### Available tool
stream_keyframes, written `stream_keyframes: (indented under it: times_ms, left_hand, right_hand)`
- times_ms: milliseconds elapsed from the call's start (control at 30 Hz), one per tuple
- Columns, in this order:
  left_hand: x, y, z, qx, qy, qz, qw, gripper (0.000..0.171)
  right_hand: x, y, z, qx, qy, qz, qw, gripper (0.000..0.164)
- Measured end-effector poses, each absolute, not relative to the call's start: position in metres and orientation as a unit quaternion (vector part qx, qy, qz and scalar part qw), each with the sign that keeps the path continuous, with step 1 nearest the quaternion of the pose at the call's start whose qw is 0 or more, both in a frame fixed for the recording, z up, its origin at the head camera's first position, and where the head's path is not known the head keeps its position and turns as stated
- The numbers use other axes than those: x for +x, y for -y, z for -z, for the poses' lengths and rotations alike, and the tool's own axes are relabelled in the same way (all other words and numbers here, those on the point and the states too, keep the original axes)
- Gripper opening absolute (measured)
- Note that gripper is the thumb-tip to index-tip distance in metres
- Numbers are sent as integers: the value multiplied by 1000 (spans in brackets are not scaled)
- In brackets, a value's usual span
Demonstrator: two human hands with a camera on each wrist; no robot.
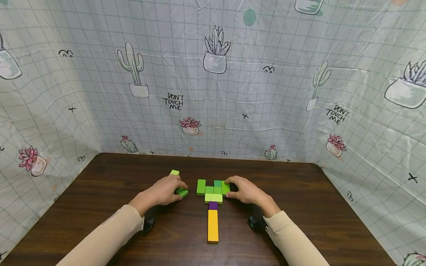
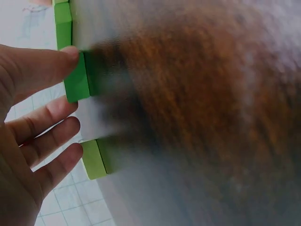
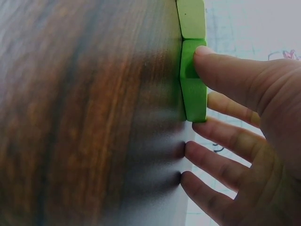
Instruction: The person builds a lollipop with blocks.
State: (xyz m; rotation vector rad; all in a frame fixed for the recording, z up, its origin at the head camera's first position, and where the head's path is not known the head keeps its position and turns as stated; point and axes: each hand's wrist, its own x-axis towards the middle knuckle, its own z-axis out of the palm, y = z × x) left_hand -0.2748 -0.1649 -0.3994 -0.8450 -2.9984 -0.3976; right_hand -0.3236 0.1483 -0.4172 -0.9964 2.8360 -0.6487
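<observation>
My left hand pinches a green block between thumb and index finger, left of the block arrangement. Beyond its fingers lies a light green block. My right hand grips the green block at the arrangement's right end, thumb on the near side and fingers at the far side. In the arrangement, a green block stands at the left, and a darker green block lies beside the gripped one. Below them come a yellow-green block, a purple block and a long orange-yellow block.
The blocks lie on a dark brown wooden table. A pale gridded curtain printed with potted plants hangs behind the table and along both sides. Each wrist carries a black device, partly hidden under the sleeves.
</observation>
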Motion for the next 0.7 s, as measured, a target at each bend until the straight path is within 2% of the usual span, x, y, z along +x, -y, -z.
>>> stream_keyframes:
  times_ms: [700]
  left_hand:
    - [-275, 159, 399, -271, 952, 143, 9, 25]
  right_hand:
    - [-325, -148, 418, -326, -921, 210, 31, 43]
